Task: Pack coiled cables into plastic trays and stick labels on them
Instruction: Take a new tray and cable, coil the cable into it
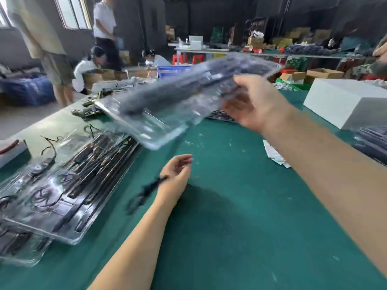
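Note:
My right hand (pixel 258 103) grips the near right edge of a clear plastic tray (pixel 167 120) and holds it tilted in the air above the green table (pixel 240 206). A dark coiled cable (pixel 188 86) lies along the tray, blurred by motion. Lower down, my left hand (pixel 177 174) hovers just over the table with its fingers loosely curled. A short black cable (pixel 146 189), also blurred, hangs from the thumb side of that hand toward the lower left.
Stacked clear trays with cables (pixel 69 185) fill the table's left side. A small pile of white labels (pixel 274 153) lies at right, with a white box (pixel 345 101) behind it and more dark trays (pixel 372 143) at the right edge. People work beyond the table.

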`<action>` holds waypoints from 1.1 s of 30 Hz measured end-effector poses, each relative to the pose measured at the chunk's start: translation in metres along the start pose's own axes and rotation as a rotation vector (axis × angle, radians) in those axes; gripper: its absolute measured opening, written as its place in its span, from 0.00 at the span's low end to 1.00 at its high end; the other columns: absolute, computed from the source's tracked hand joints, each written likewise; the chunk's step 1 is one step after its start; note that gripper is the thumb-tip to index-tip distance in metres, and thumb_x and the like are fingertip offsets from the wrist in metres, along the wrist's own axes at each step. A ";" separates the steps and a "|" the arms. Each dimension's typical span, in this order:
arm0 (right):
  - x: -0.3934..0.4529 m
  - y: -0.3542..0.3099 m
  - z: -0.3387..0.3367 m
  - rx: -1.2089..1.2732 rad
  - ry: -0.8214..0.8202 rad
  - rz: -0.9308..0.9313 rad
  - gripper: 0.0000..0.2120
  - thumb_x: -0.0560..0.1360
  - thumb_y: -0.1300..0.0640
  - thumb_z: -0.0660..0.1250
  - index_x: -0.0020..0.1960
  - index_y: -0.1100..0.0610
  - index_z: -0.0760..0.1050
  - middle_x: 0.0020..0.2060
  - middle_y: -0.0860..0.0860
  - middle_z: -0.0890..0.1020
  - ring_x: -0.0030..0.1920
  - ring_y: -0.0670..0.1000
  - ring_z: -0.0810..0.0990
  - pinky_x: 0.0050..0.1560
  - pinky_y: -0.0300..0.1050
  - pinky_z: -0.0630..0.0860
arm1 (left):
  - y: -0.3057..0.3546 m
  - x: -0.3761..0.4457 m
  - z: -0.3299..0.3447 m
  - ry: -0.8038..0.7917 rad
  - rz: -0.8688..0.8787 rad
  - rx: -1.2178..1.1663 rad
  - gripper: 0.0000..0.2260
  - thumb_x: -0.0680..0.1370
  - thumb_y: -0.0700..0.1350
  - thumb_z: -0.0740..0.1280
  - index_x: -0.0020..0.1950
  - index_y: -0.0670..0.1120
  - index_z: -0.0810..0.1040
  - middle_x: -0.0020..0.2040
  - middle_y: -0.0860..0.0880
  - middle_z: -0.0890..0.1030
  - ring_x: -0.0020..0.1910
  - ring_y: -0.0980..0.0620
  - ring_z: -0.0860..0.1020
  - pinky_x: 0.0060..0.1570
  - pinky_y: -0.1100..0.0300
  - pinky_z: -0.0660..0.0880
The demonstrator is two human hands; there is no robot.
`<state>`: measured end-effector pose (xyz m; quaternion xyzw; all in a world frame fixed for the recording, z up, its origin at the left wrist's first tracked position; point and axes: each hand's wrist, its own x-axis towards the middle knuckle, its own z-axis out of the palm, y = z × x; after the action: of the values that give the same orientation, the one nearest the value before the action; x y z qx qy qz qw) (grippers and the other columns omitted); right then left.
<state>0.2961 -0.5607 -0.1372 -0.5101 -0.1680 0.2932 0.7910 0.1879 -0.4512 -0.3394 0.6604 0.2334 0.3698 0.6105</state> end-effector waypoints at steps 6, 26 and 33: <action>0.011 0.044 -0.118 -0.128 0.307 0.212 0.12 0.81 0.58 0.59 0.39 0.54 0.71 0.20 0.49 0.78 0.19 0.45 0.75 0.21 0.33 0.72 | 0.016 0.008 -0.010 -0.067 -0.381 -0.581 0.15 0.81 0.55 0.58 0.61 0.50 0.77 0.54 0.47 0.84 0.45 0.48 0.83 0.42 0.55 0.77; 0.043 0.107 -0.142 -0.046 0.258 0.332 0.12 0.81 0.64 0.61 0.64 0.63 0.71 0.54 0.59 0.78 0.51 0.54 0.78 0.43 0.45 0.79 | 0.003 -0.002 -0.004 -0.345 0.134 0.339 0.19 0.67 0.55 0.75 0.58 0.61 0.79 0.59 0.61 0.79 0.62 0.64 0.73 0.68 0.57 0.68; 0.027 0.114 -0.125 -0.486 0.074 0.324 0.24 0.82 0.66 0.57 0.76 0.60 0.56 0.59 0.49 0.77 0.48 0.50 0.77 0.42 0.44 0.73 | 0.007 -0.016 0.008 -0.625 0.313 0.963 0.34 0.65 0.72 0.67 0.70 0.68 0.66 0.76 0.61 0.61 0.76 0.59 0.54 0.73 0.59 0.53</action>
<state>0.3546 -0.5968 -0.2939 -0.7150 -0.1210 0.3480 0.5942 0.1827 -0.4694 -0.3354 0.9671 0.0839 0.0958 0.2201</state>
